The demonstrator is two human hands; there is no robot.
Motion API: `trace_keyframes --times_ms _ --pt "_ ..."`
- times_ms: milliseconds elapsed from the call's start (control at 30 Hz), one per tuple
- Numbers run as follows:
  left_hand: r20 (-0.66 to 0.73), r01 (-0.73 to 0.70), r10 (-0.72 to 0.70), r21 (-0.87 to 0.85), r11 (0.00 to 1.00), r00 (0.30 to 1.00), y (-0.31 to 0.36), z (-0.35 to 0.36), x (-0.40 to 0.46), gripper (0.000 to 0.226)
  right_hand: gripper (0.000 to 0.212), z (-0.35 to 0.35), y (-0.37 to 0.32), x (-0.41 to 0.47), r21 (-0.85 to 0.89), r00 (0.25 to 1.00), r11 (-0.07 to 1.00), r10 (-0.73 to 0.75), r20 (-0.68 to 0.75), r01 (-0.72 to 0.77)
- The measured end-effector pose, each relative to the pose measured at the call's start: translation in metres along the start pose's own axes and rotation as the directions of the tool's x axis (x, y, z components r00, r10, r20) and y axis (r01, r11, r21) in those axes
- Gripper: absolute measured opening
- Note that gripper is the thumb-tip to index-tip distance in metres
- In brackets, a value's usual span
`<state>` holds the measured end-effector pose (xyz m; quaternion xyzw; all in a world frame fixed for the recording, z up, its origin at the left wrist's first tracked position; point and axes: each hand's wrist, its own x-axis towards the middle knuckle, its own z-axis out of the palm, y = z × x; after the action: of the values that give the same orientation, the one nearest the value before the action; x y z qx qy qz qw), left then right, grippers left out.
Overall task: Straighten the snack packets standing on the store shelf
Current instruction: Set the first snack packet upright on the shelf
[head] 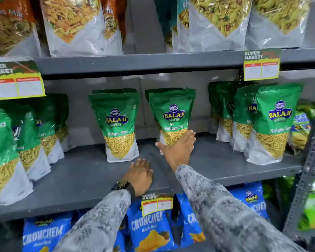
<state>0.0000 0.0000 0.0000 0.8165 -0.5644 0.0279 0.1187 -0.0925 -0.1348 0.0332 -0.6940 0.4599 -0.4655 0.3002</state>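
Green Balaji Ratlami Sev packets stand in rows on the grey middle shelf (pixel 91 179). One packet (pixel 116 122) stands upright left of centre. Another packet (pixel 172 113) stands at centre, with more packets hidden behind it. My right hand (pixel 178 148) is flat, fingers spread, against the lower front of that centre packet, without gripping it. My left hand (pixel 141 174) rests palm down on the shelf surface, in front of and between the two packets, holding nothing. A watch sits on my left wrist.
More green packets line up at the left (pixel 27 135) and right (pixel 273 122). Large clear namkeen bags (pixel 75 24) fill the upper shelf. Blue Crunchem packets (pixel 149 228) stand below. Price tags (pixel 261 64) hang from the shelf edges. A metal upright (pixel 305 175) borders the right.
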Motion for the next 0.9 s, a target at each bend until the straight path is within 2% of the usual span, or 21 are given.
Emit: trace_keyframes --times_ms 267,467,900 --pt "0.043 0.027 -0.028 0.011 1.0 0.999 -0.004 0.003 0.005 0.057 0.16 0.024 -0.009 0.036 0.078 0.992 0.997 0.03 -0.122 -0.02" --pt "0.041 0.03 -0.031 0.006 1.0 0.999 -0.003 0.003 0.003 0.057 0.142 0.036 0.0 0.038 0.033 0.977 0.998 -0.036 -0.209 0.044" --pt "0.055 0.039 -0.038 -0.016 0.999 0.998 0.0 -0.001 0.002 0.056 0.134 0.014 0.001 0.017 0.057 0.978 0.996 -0.062 -0.201 0.074"
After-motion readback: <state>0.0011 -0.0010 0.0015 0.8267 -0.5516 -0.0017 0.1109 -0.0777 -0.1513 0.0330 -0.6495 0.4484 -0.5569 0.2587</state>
